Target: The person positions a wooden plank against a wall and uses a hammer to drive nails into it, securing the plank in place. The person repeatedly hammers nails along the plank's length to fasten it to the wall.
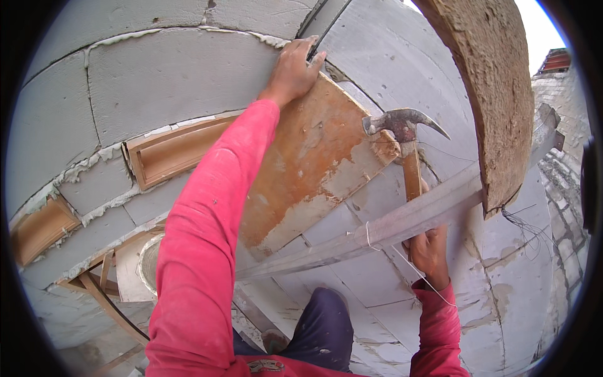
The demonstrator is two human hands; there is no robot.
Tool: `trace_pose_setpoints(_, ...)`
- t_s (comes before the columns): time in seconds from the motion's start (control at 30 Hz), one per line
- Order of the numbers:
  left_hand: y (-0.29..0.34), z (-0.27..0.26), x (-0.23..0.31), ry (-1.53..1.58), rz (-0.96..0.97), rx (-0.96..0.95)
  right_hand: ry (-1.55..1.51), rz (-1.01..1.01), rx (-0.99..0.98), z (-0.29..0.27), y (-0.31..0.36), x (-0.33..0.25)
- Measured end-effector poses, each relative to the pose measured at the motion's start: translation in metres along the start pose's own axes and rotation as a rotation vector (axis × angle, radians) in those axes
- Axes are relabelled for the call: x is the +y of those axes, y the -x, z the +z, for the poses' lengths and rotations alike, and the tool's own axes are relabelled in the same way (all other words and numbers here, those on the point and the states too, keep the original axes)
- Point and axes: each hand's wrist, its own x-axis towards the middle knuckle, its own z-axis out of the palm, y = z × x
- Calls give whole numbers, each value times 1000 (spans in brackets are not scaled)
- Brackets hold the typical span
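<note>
My left hand (pixel 293 72) reaches up to the top corner of a stained plywood board (pixel 308 157), its fingers curled over the edge beside a dark metal strip (pixel 322 25). Patches of dried mortar cover part of the board's face, and it leans against the pale block wall. In my right hand (pixel 430 251) is a claw hammer (pixel 402 125), held by its wooden handle. The hammer's head is raised by the board's right-hand end, claw pointing right. A long pale bar (pixel 418 217) crosses in front of the handle and hides part of my grip.
A rough wooden plank (pixel 483 81) juts down at the upper right, with loose wire (pixel 524 223) at its lower end. White string (pixel 369 237) is tied round the bar. Wooden box frames (pixel 182 151) sit in the block wall (pixel 182 81) at left. A round bucket-like thing (pixel 148 264) is partly behind my left arm.
</note>
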Motion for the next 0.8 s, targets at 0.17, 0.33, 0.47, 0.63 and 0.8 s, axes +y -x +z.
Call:
trace_pose_setpoints(0.17, 50, -17, 23, -10, 1, 96, -155, 34, 80, 10, 17, 13)
trace_pose_setpoints(0.33, 143, -33, 64, 51, -84, 44, -112, -62, 95, 17, 26, 18)
trace_pose_setpoints(0.47, 161, -31, 72, 173, -322, -91, -183, -79, 102, 29, 28, 20)
trace_pose_setpoints(0.63, 140, -38, 69, 264, -475, -120, -256, -34, 116, 37, 33, 18)
trace_pose_setpoints(0.8, 132, -61, 75, 226, -451, -181, -282, -23, 162, 44, 34, 19)
